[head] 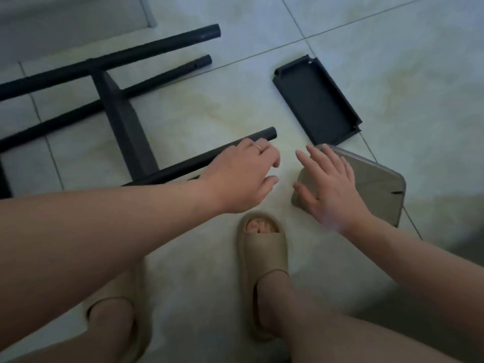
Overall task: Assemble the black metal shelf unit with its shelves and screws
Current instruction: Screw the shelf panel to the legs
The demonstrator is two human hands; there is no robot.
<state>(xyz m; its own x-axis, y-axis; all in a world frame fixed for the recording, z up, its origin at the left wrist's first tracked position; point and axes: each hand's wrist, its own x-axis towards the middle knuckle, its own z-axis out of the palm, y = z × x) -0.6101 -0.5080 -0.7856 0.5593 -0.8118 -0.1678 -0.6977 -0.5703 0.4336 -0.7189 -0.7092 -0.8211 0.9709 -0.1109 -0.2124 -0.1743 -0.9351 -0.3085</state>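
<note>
The partly built black shelf frame [78, 82] lies on its side on the pale tiled floor [392, 61], filling the upper left of the view. Three of its round black tubes run side by side from lower left to upper right: the far tube [110, 58], the middle tube [162, 76] and the near tube [199, 159]. One fitted shelf [123, 119] stands on edge across them, joined to the far tube at its top and reaching down to the near tube. A second, loose shelf [317, 100], a shallow black tray with raised rims and notched corners, lies flat and open side up on the tiles to the right, well apart from the frame. The left hand [243, 176] is over the free end of the near tube, back of the hand up, a ring [258, 148] on one finger; its fingers and thumb are loosely curled and apart beyond the tube, with nothing held between them, and whether the palm touches the tube cannot be told. The tube's open end shows just past the knuckles. The right hand [332, 189] lies with its fingers straight and spread over the near corner of a grey flat object [377, 184] with rounded corners, which sits just beside the loose shelf's near end; it grips nothing. Below the hands, the person's feet are in beige slide sandals, the right sandal [264, 258] pointing up between the two hands and the left sandal [141, 310] partly hidden by the left forearm.
</note>
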